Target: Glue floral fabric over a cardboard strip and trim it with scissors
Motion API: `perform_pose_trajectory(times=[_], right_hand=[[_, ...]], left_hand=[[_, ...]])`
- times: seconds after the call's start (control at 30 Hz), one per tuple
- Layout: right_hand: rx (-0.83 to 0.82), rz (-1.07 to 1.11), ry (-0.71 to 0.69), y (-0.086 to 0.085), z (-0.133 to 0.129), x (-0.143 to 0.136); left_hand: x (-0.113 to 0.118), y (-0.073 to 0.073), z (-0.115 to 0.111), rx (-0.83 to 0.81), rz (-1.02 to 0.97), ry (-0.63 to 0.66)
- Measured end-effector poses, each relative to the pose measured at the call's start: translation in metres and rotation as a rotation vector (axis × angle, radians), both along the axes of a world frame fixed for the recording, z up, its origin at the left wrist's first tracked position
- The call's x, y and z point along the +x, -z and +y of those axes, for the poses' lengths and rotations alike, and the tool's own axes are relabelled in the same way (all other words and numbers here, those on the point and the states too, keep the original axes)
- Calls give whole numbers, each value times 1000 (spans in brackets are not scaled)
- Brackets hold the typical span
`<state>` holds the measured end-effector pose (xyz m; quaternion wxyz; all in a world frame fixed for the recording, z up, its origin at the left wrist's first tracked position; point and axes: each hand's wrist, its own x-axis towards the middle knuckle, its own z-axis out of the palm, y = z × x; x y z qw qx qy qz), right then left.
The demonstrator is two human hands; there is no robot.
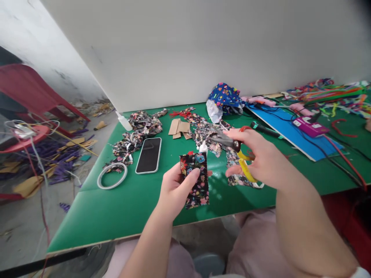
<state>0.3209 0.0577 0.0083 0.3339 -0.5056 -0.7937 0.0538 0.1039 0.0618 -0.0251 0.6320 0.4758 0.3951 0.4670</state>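
A strip of black floral fabric is pinched in my left hand, thumb on top, above the front of the green table. My right hand holds a pair of scissors with yellow and red handles; the dark blades point left, over a heap of floral scraps. Just behind the strip shows the white tip of a glue bottle, its lower part hidden. Left of my left hand lies a phone, screen dark. Small cardboard pieces lie beyond.
A roll of tape and a white squeeze bottle sit on the left of the table. Blue patterned cloth is at the back. On the right are a blue board, a magenta box, cables and colourful strips.
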Motion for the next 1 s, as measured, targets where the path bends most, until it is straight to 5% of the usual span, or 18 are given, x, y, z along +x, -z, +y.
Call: perform_pose_trajectory(times=[0.17,0.33,0.7,1.0], right_hand=[[173,-113,15,-2,0,-3],[297,-177,-2,1,3,-5],[-153,-117,208,5,2,-10],[-214,-61,123,11,3,-16]], left_hand=[[2,-5,-6,-8,-39,-110],[2,-4,-4,-46,-110,-74],[4,7,15,-3,-338,-320],[1,18,26,24,-411,-573]])
